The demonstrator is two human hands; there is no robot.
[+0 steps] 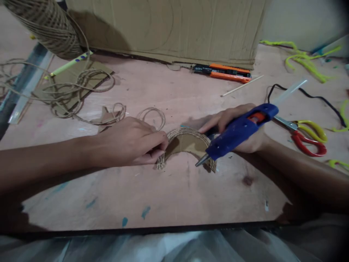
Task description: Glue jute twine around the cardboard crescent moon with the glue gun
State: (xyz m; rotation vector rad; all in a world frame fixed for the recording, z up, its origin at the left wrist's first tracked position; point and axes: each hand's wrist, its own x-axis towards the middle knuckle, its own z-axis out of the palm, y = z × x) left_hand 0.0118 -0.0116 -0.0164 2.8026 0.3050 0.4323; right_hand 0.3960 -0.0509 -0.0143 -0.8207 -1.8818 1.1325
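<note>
You can read no text: the pale lettering on the black end of the orange utility knife is too small and blurred.

Scissors lie right of the grip. A cutter lies beyond the grip, a stick just beside it. Yarn lies farther off, beyond the scissors.

**Pale pinkish wooden tabletop flecked with teal**

On it lie an orange-and-black plastic box cutter, a thin pale wooden stick, scissors with red and yellow handles, a black cord, bright yellow-green yarn strands and a brown cardboard scrap beneath loose tan twine.
</note>
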